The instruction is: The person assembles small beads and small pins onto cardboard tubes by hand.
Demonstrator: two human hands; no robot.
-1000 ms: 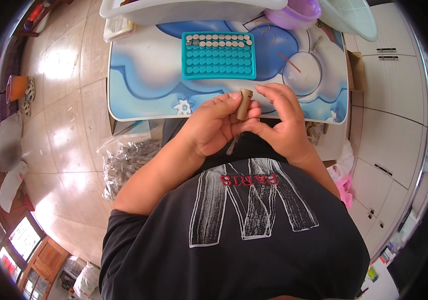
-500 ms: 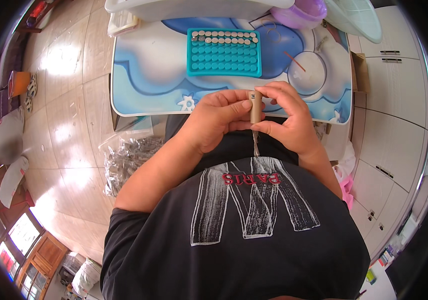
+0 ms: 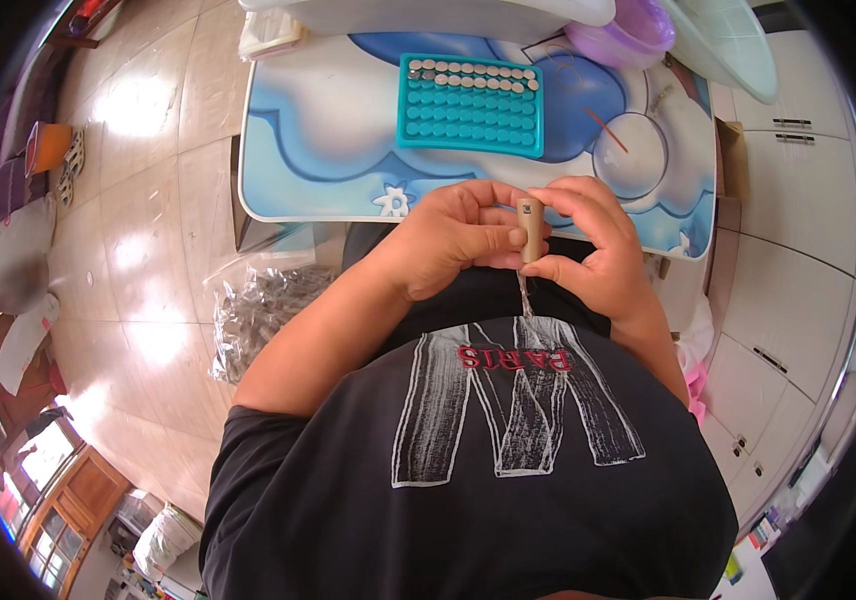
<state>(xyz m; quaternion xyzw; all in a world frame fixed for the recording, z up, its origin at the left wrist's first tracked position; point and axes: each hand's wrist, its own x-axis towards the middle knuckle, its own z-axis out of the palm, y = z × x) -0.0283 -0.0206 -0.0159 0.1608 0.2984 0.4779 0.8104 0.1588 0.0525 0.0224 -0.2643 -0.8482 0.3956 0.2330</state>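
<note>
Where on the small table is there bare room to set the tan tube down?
Free: the table left of the teal tray, and the strip between tray and hands. Crowded: far edge, with white bin and purple bowl.

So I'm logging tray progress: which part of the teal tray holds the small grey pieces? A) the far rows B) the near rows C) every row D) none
A: the grey pieces sit only along the far edge of the teal tray; nearer cells are empty.
</note>
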